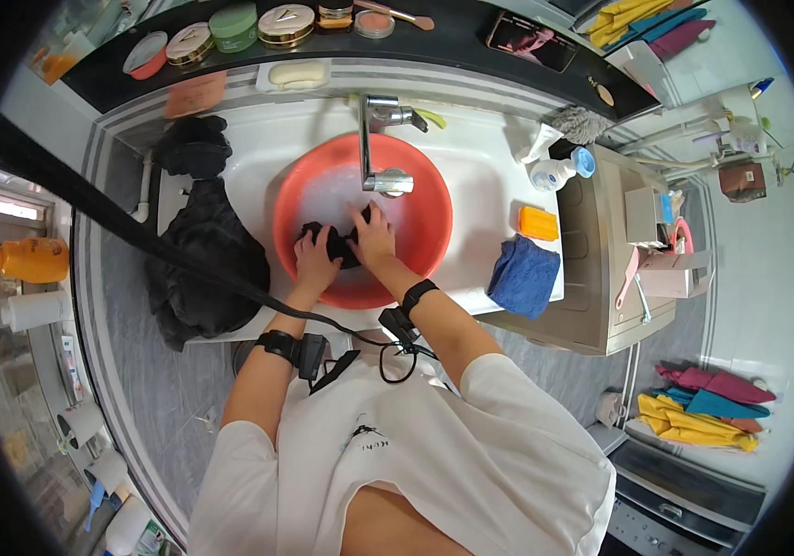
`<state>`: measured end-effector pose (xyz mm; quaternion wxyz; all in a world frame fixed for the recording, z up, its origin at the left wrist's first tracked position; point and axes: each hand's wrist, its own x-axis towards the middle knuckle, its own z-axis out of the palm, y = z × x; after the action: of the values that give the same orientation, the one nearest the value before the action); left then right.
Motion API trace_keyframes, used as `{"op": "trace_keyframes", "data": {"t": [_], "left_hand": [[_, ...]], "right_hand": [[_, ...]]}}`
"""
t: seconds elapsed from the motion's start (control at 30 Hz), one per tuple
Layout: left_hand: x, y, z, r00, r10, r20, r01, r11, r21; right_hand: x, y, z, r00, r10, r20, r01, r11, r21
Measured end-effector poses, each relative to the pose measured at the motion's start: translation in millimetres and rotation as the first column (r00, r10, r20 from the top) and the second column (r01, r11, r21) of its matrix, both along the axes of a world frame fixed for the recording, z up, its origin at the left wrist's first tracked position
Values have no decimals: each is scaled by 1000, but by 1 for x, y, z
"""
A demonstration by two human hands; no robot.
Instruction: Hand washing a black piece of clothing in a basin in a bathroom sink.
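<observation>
A round coral-red basin (429, 246) stands in the white sink (480, 185), with cloudy, sudsy water (327, 190) inside. Both my hands are down in it on a small black cloth (342, 248), whose exact kind I cannot make out. My left hand (318, 262) closes round its left side, while my right hand (374, 236) grips the right side with bent fingers. The chrome faucet (386, 181) reaches over the basin just beyond my right hand; no stream shows from it.
Dark garments (202, 264) lie on the sink's left side. At right sit a folded blue cloth (525, 276), an orange soap bar (538, 222) and a white bottle (559, 171). A black shelf (457, 42) with cosmetics runs behind. A black cable (184, 259) crosses the view.
</observation>
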<state>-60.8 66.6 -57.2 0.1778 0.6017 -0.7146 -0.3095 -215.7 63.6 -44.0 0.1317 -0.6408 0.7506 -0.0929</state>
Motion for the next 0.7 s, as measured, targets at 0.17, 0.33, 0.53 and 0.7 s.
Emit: {"op": "trace_keyframes", "data": {"t": [0.17,0.33,0.53,0.7], "left_hand": [[0,-3,5,863,-307,401,320,947,34],[6,-18,-39,783,-440,440,405,897,177],[6,-18,-69,913,-304,271,241,940,241],[-17,-24,-51,769,428,-475,-179,857,482]], "right_hand": [[4,10,-15,995,50,-84,-22,953,301],[-3,-5,-32,988,102,-119,-48,922,384],[1,-19,-18,995,-98,-10,96,950,297],[3,-15,-51,882,-343,322,281,933,224]]}}
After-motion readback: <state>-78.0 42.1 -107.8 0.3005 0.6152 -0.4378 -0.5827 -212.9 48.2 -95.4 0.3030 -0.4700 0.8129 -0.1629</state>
